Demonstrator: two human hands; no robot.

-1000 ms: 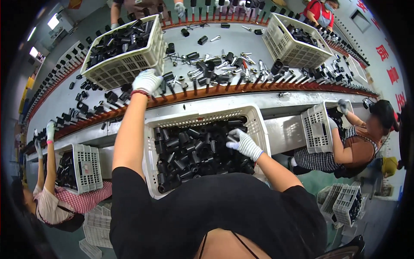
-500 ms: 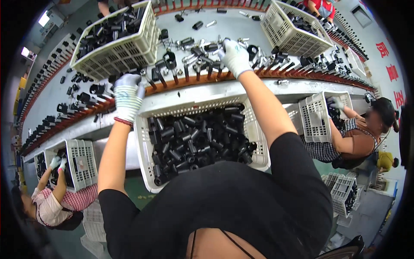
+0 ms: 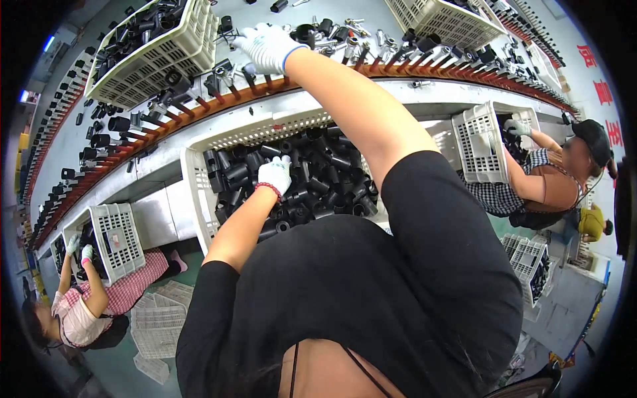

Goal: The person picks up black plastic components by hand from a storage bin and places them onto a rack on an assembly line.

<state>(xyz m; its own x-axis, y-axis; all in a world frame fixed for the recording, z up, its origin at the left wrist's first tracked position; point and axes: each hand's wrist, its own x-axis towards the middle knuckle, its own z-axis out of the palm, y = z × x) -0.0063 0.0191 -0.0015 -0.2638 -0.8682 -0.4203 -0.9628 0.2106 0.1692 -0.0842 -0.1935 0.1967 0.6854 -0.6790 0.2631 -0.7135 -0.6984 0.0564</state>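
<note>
Red characters on a pale wall (image 3: 592, 73) are seen at the upper right. Four white slatted crates are counted along the belt: the near crate (image 3: 199, 192) full of black tubular parts (image 3: 312, 176), one at upper left (image 3: 154, 56), one at top right (image 3: 441, 16), partly cut off, and one tilted at the right (image 3: 479, 142). The gloved left hand (image 3: 275, 174) is sunk among the black parts, fingers curled; what is clamped cannot be told. The gloved right hand (image 3: 265, 46) is stretched over the orange-pegged conveyor (image 3: 199, 106); its grip is hidden. Two co-workers are seated, left (image 3: 86, 305) and right (image 3: 557, 179).
</note>
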